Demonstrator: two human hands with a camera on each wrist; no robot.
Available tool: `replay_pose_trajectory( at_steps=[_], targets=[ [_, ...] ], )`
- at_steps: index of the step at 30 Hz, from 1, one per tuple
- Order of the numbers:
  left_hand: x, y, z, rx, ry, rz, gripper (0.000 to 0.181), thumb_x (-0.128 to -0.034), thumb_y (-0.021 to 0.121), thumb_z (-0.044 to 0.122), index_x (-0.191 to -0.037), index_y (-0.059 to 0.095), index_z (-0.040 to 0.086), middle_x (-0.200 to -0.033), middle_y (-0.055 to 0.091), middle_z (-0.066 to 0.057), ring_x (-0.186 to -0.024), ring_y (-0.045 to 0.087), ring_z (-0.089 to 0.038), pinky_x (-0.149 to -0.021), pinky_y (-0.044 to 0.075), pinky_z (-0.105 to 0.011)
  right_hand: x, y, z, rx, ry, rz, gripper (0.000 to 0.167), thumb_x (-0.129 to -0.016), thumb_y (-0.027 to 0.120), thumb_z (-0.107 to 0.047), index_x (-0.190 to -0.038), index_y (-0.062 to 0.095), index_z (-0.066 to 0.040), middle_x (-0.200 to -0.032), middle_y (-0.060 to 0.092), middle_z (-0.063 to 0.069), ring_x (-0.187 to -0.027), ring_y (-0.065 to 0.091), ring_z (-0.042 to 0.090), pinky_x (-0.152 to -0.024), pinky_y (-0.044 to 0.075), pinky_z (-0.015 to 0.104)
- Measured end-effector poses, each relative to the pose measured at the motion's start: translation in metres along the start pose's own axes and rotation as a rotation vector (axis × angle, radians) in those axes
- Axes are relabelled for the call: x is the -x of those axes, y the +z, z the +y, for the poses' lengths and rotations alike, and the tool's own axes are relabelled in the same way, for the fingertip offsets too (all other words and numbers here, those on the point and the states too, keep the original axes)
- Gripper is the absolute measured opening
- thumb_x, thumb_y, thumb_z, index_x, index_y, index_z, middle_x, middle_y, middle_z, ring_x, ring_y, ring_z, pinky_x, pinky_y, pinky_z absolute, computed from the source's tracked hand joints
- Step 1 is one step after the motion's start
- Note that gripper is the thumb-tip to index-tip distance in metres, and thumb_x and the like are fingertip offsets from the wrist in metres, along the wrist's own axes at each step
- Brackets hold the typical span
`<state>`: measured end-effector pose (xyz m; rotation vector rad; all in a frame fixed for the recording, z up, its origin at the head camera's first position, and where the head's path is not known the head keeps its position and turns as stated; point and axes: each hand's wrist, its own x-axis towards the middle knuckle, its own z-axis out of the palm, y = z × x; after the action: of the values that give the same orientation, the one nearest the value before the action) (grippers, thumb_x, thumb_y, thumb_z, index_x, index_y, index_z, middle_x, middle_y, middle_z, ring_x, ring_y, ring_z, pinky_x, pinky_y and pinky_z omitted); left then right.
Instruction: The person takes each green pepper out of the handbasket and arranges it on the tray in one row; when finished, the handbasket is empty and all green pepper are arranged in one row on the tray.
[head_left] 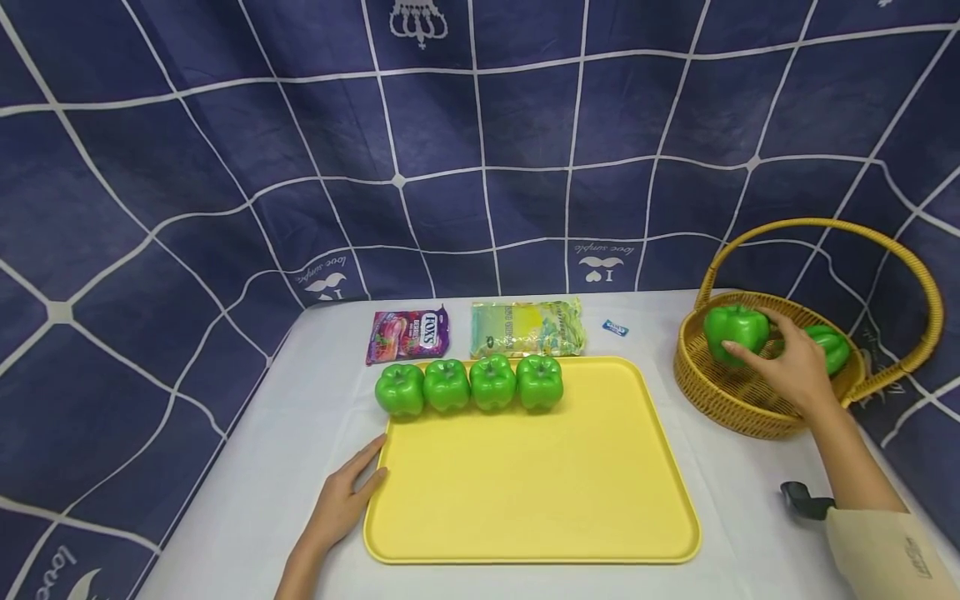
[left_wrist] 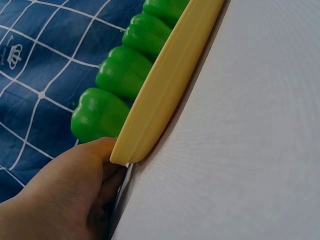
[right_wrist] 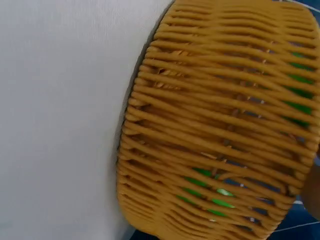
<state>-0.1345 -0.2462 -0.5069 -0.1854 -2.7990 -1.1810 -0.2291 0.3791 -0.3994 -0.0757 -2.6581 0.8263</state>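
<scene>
My right hand (head_left: 797, 358) grips a green bell pepper (head_left: 735, 332) over the wicker basket (head_left: 738, 425), with thumb and fingers on either side of it. Another green bell pepper (head_left: 828, 348) lies inside the basket, partly behind that hand. In the right wrist view, basket wall (right_wrist: 215, 110) fills most of the picture and green shows through its gaps. My left hand (head_left: 343, 500) rests at the left edge of the yellow tray (head_left: 532, 483), its fingers fairly straight and touching the rim. Several green bell peppers (head_left: 492, 383) stand in a row along the tray's far edge.
Behind the tray lie a purple Fox's candy bag (head_left: 407, 335), a yellow-green packet (head_left: 527, 328) and a small blue packet (head_left: 615, 327). The basket's tall handle (head_left: 825, 223) arches up on the right. A dark strap-like piece (head_left: 806, 502) shows by the right sleeve.
</scene>
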Motion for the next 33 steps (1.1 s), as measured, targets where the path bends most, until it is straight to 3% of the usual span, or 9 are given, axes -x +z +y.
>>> replay_pose_trajectory(
  at_steps=[3,5,9,11,19,23,26,30,33],
  targets=[
    [0.000,0.000,0.000,0.000,-0.001,-0.002,0.052,-0.0926,0.054,0.037,-0.140,0.040,0.023,-0.142,0.041,0.000,-0.130,0.036,-0.026,-0.106,0.031,-0.047,0.004,0.000,-0.007,-0.032,-0.046,0.043,0.088,-0.077,0.075,-0.035,-0.144,0.026,-0.006,-0.125,0.039,0.036,-0.107,0.035,0.054,-0.090,0.021,0.071],
    [0.000,0.000,0.000,0.000,0.001,-0.002,0.051,-0.0927,0.054,0.036,-0.140,0.041,0.023,-0.142,0.041,-0.001,-0.130,0.036,-0.026,-0.106,0.031,-0.047,0.006,0.001,-0.013,-0.051,-0.093,0.060,0.090,-0.073,0.079,-0.028,-0.143,0.028,-0.007,-0.126,0.040,0.033,-0.107,0.039,0.051,-0.091,0.029,0.064],
    [0.001,-0.001,0.001,0.001,-0.001,-0.001,0.051,-0.0928,0.055,0.035,-0.140,0.041,0.023,-0.142,0.041,-0.002,-0.130,0.036,-0.027,-0.106,0.031,-0.048,0.008,0.006,-0.028,-0.090,-0.218,0.054,0.091,-0.066,0.082,-0.010,-0.141,0.031,-0.006,-0.124,0.039,0.026,-0.106,0.042,0.044,-0.078,0.038,0.056],
    [0.001,0.000,0.001,0.001,-0.008,-0.003,0.051,-0.0928,0.055,0.035,-0.140,0.040,0.023,-0.142,0.041,-0.002,-0.130,0.036,-0.027,-0.106,0.031,-0.048,0.009,0.009,-0.036,-0.112,-0.267,0.032,0.091,-0.064,0.083,-0.007,-0.140,0.033,-0.006,-0.124,0.038,0.022,-0.107,0.040,0.042,-0.079,0.038,0.057],
    [0.000,0.001,0.001,0.002,-0.023,-0.005,0.052,-0.0925,0.054,0.036,-0.141,0.040,0.023,-0.142,0.040,-0.002,-0.130,0.035,-0.026,-0.106,0.031,-0.048,0.010,0.026,-0.060,-0.136,-0.347,-0.074,0.080,-0.075,0.078,-0.022,-0.140,0.034,-0.008,-0.127,0.040,0.016,-0.107,0.042,0.033,-0.082,0.039,0.051],
    [0.001,0.001,0.001,0.001,-0.017,-0.002,0.052,-0.0924,0.055,0.036,-0.140,0.041,0.023,-0.142,0.041,-0.002,-0.130,0.036,-0.027,-0.105,0.031,-0.048,0.011,0.037,-0.072,-0.119,-0.398,-0.120,0.078,-0.073,0.080,-0.025,-0.137,0.039,-0.009,-0.125,0.045,0.014,-0.102,0.048,0.031,-0.080,0.043,0.055],
    [0.001,0.000,0.001,0.003,-0.012,0.000,0.052,-0.0923,0.055,0.036,-0.140,0.041,0.023,-0.142,0.041,-0.002,-0.130,0.036,-0.027,-0.105,0.031,-0.049,0.010,0.045,-0.079,-0.125,-0.438,-0.213,0.078,-0.070,0.082,-0.025,-0.135,0.042,-0.008,-0.123,0.048,0.012,-0.099,0.053,0.032,-0.079,0.046,0.054],
    [0.000,0.000,0.001,0.009,-0.010,-0.002,0.052,-0.0923,0.055,0.036,-0.140,0.041,0.023,-0.142,0.040,-0.002,-0.130,0.036,-0.027,-0.106,0.031,-0.048,0.009,0.059,-0.086,-0.174,-0.410,-0.435,0.077,-0.072,0.081,-0.027,-0.135,0.041,-0.008,-0.126,0.048,0.012,-0.107,0.051,0.032,-0.089,0.045,0.054],
    [0.000,0.000,0.001,0.010,-0.016,-0.005,0.052,-0.0922,0.055,0.037,-0.140,0.041,0.023,-0.142,0.040,-0.001,-0.130,0.035,-0.026,-0.106,0.031,-0.048,0.009,0.071,-0.090,-0.190,-0.410,-0.538,0.076,-0.072,0.080,-0.026,-0.134,0.042,-0.005,-0.127,0.049,0.014,-0.112,0.049,0.031,-0.095,0.042,0.052]
  ],
)
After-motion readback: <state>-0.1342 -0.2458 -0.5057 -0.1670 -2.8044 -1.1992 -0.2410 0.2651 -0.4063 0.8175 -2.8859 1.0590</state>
